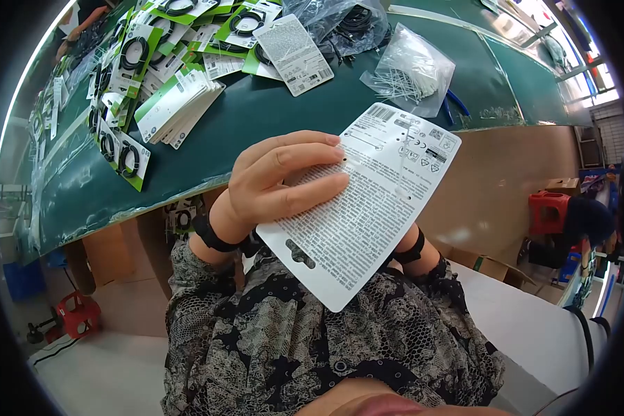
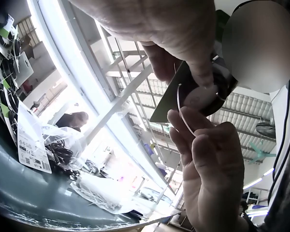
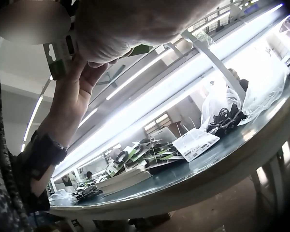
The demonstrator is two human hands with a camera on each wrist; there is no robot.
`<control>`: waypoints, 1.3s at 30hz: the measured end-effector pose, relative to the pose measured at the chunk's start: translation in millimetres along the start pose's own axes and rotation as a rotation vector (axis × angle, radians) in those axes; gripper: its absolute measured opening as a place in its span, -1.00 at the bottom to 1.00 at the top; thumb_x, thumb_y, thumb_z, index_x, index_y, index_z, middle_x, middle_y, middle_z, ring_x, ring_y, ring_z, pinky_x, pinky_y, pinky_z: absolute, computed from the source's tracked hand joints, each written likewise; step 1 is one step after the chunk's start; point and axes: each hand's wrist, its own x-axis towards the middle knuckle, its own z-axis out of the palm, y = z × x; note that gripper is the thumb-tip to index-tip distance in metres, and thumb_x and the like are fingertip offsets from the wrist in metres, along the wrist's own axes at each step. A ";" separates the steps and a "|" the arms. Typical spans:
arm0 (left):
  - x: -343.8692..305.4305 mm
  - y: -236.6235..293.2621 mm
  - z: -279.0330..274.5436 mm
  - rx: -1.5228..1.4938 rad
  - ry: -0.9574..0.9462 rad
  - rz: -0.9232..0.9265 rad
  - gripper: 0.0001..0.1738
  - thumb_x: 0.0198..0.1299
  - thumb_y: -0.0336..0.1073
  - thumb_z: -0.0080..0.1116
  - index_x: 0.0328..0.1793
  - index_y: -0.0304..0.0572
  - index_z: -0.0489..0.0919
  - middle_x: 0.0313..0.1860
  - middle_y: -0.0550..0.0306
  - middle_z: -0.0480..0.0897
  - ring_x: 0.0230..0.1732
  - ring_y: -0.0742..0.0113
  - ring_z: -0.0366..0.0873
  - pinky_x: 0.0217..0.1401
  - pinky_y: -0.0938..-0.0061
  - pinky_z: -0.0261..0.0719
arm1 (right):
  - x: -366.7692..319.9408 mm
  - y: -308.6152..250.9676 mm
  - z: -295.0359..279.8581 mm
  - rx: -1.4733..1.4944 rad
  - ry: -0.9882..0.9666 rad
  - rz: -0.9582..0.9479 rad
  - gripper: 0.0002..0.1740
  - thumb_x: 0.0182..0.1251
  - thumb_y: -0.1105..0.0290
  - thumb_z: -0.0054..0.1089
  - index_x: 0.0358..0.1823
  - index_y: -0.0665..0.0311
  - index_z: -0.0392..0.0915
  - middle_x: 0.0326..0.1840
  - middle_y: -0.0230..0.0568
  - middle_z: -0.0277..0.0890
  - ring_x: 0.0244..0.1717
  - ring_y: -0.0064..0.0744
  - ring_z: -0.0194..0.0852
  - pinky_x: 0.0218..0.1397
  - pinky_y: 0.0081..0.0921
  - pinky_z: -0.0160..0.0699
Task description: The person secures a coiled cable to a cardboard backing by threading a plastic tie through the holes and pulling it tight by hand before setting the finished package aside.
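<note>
Card up off worktop, before chest. Left hand pinches its 9 o'clock edge, fingers across print. Right hand behind at 4 o'clock; we can't tell its grip. We judge it light, thin, bendy, slick: take it by the edges.

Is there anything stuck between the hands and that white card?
Nothing visible. The left hand holds the card directly, with its fingers flat on the printed back. The right hand is just behind the card, touching a thin tie on the card's other side.
</note>
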 end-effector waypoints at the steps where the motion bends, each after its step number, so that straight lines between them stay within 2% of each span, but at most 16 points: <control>1: 0.8 0.3 0.3 -0.006 0.014 -0.005 -0.64 -0.18 -0.39 0.37 -0.14 -0.15 0.65 -0.13 -0.01 0.62 -0.14 0.06 0.67 -0.10 0.36 0.72 | -0.3 -0.3 0.4 0.031 0.009 0.003 -0.56 0.20 0.37 0.16 0.13 0.28 0.52 0.24 -0.03 0.43 0.26 0.09 0.34 0.33 0.01 0.20; 10: 0.5 -1.8 -0.5 -0.057 0.013 -0.030 -0.62 -0.19 -0.39 0.38 -0.13 -0.15 0.65 -0.13 -0.02 0.62 -0.12 0.04 0.67 -0.09 0.34 0.72 | 1.4 -2.1 4.6 0.281 0.087 0.025 -0.55 0.15 0.37 0.21 0.10 0.35 0.52 0.20 0.02 0.44 0.25 0.07 0.36 0.35 -0.02 0.19; 14: 0.1 -3.0 -0.1 -0.041 0.000 -0.021 -0.62 -0.20 -0.39 0.38 -0.13 -0.16 0.65 -0.14 -0.01 0.62 -0.13 0.04 0.67 -0.08 0.35 0.71 | 10.2 -5.1 -1.5 0.268 0.100 -0.051 -0.60 0.13 0.40 0.21 0.04 0.35 0.54 0.10 -0.04 0.51 0.16 0.02 0.45 0.30 -0.05 0.29; 17: -1.4 -4.1 1.9 -0.046 0.011 -0.027 -0.62 -0.19 -0.38 0.38 -0.13 -0.20 0.65 -0.15 -0.01 0.63 -0.13 0.05 0.67 -0.08 0.36 0.71 | 12.0 -9.1 -8.0 0.025 0.085 -0.298 -0.72 0.09 0.45 0.24 -0.13 0.36 0.57 0.01 -0.08 0.56 0.08 -0.05 0.53 0.23 -0.09 0.39; 18: -2.1 -4.8 2.5 -0.047 0.011 -0.027 -0.62 -0.19 -0.38 0.38 -0.13 -0.20 0.65 -0.15 -0.01 0.63 -0.13 0.05 0.67 -0.08 0.36 0.71 | 13.4 -12.3 -10.8 0.024 0.085 -0.297 -0.72 0.09 0.45 0.24 -0.13 0.36 0.57 0.01 -0.08 0.56 0.08 -0.05 0.53 0.23 -0.09 0.39; 21: -4.5 -7.9 2.7 -0.065 -0.003 -0.032 -0.63 -0.16 -0.38 0.37 -0.13 -0.24 0.65 -0.16 -0.03 0.63 -0.14 0.05 0.67 -0.09 0.37 0.71 | 19.8 -26.2 -19.9 0.213 0.074 -0.171 -0.77 -0.01 0.54 0.30 -0.27 0.35 0.52 -0.07 -0.11 0.59 0.03 -0.07 0.56 0.17 -0.13 0.47; 26: -6.1 -5.3 5.9 -0.086 -0.008 -0.071 -0.64 -0.13 -0.37 0.35 -0.13 -0.27 0.65 -0.16 -0.05 0.64 -0.13 0.05 0.67 -0.10 0.37 0.70 | 29.2 -41.3 -36.1 0.343 0.121 -0.125 -0.76 -0.01 0.62 0.33 -0.29 0.36 0.49 -0.15 -0.05 0.59 0.02 -0.08 0.57 0.12 -0.20 0.51; 29: -9.4 -8.0 11.0 -0.156 0.023 -0.086 -0.64 -0.11 -0.41 0.34 -0.11 -0.29 0.64 -0.17 -0.04 0.64 -0.13 0.06 0.67 -0.11 0.38 0.68 | 30.8 -48.0 -42.7 0.714 0.248 0.192 -0.78 0.08 0.67 0.29 -0.24 0.36 0.48 -0.23 -0.03 0.60 -0.09 -0.18 0.60 -0.02 -0.32 0.56; 30: -11.9 -9.7 13.9 -0.159 0.020 -0.086 -0.64 -0.11 -0.41 0.34 -0.11 -0.29 0.64 -0.17 -0.04 0.64 -0.13 0.06 0.67 -0.11 0.38 0.68 | 33.2 -48.7 -41.6 0.714 0.251 0.194 -0.78 0.08 0.67 0.29 -0.24 0.36 0.48 -0.23 -0.03 0.60 -0.09 -0.18 0.60 -0.02 -0.32 0.56; 33: -25.5 -15.1 26.3 -0.261 0.172 -0.237 -0.69 -0.03 -0.46 0.34 -0.10 -0.31 0.63 -0.18 -0.02 0.65 -0.18 0.11 0.67 -0.13 0.40 0.66 | 51.7 -44.2 -30.5 0.751 0.436 0.070 -0.83 0.26 0.63 0.15 -0.14 0.41 0.41 -0.14 0.09 0.53 -0.27 -0.34 0.59 -0.15 -0.49 0.57; 34: -31.1 -12.7 29.2 -0.260 0.170 -0.241 -0.69 -0.03 -0.46 0.34 -0.10 -0.31 0.63 -0.18 -0.02 0.65 -0.18 0.11 0.67 -0.13 0.40 0.66 | 55.5 -42.6 -28.7 0.755 0.436 0.073 -0.83 0.26 0.63 0.15 -0.14 0.41 0.41 -0.14 0.09 0.53 -0.27 -0.34 0.59 -0.15 -0.49 0.57; 37: -47.0 -1.1 37.6 -0.325 0.269 -0.876 -0.67 0.09 -0.47 0.31 0.01 -0.29 0.57 -0.10 0.03 0.63 -0.13 0.17 0.64 -0.09 0.40 0.65 | 65.4 -37.1 -26.3 0.677 0.435 0.076 -0.78 0.28 0.67 0.11 -0.08 0.41 0.34 -0.22 -0.05 0.52 -0.28 -0.41 0.55 -0.15 -0.54 0.56; 38: -49.1 -2.5 42.1 -0.325 0.269 -0.877 -0.67 0.09 -0.47 0.31 0.01 -0.29 0.57 -0.10 0.03 0.63 -0.13 0.17 0.64 -0.09 0.40 0.65 | 67.9 -36.0 -27.1 0.678 0.434 0.076 -0.78 0.28 0.67 0.11 -0.08 0.41 0.34 -0.22 -0.05 0.52 -0.28 -0.41 0.55 -0.15 -0.54 0.56; 39: -50.3 -5.2 47.8 -0.452 0.386 -0.902 -0.64 0.11 -0.45 0.31 0.05 -0.28 0.55 -0.06 0.05 0.62 -0.10 0.21 0.62 -0.09 0.41 0.64 | 70.5 -35.4 -28.3 0.581 0.431 0.111 -0.77 0.27 0.68 0.11 -0.08 0.41 0.34 -0.22 -0.07 0.51 -0.29 -0.44 0.54 -0.15 -0.56 0.55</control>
